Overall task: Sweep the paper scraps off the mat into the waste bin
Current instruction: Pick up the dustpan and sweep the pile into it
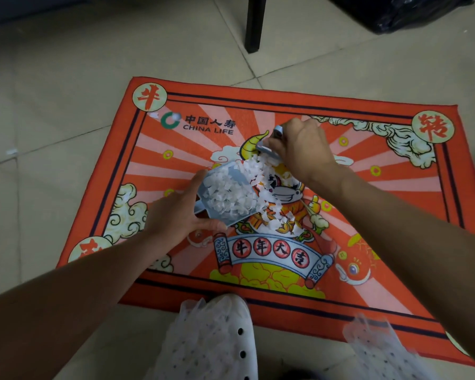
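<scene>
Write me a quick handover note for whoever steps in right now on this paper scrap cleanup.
Left hand grips the small dustpan, tilted on the mat.
Right hand grips the hand brush at the far end of the pile.
Paper scraps: most already in the pan, a trail still along its open edge.
Stray scraps sit by the China Life logo; one scrap lies on the floor tiles left of the mat.
Left to do: brush in the trail, collect the strays, empty the pan. A black bag shows at top right; whether that is the bin, I cannot tell.
</scene>
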